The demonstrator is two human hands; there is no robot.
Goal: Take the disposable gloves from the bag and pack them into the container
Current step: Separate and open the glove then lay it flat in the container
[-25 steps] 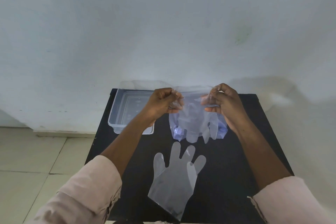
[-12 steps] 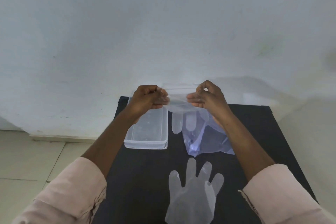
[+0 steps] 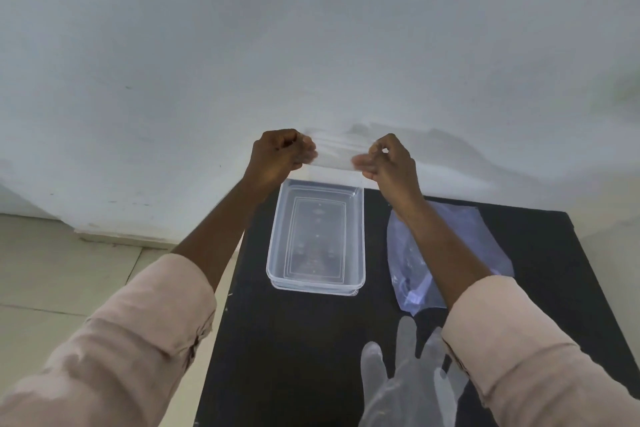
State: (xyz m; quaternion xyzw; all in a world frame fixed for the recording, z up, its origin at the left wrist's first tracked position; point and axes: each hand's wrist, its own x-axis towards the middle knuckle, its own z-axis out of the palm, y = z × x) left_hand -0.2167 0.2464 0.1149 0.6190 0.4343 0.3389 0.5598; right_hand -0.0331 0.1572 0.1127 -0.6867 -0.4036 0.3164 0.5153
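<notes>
Head view, near to far, everything referenced to the container (image 3: 316, 241). Nearest the camera, right of the container: one loose glove (image 3: 408, 388) lying flat on the black table (image 3: 284, 350), fingers pointing away, partly under the right sleeve. Just right of the container, apart from it: the bag (image 3: 457, 246), flat, crumpled, bluish; contents not readable. Container itself is clear plastic, lidless, looks empty. Beyond its far rim, raised against the white wall (image 3: 311, 45): left hand (image 3: 278, 158) and right hand (image 3: 388, 163), both closed in pinches on opposite ends of a thin clear film (image 3: 334, 152) stretched between them. Probably a second glove, but too blurred to confirm.

Handling judgement: film is near weightless, limp, slippery, clingy, and will balloon or spring open. Pinch at the cuff edge, fold flat, then press down into the container.
</notes>
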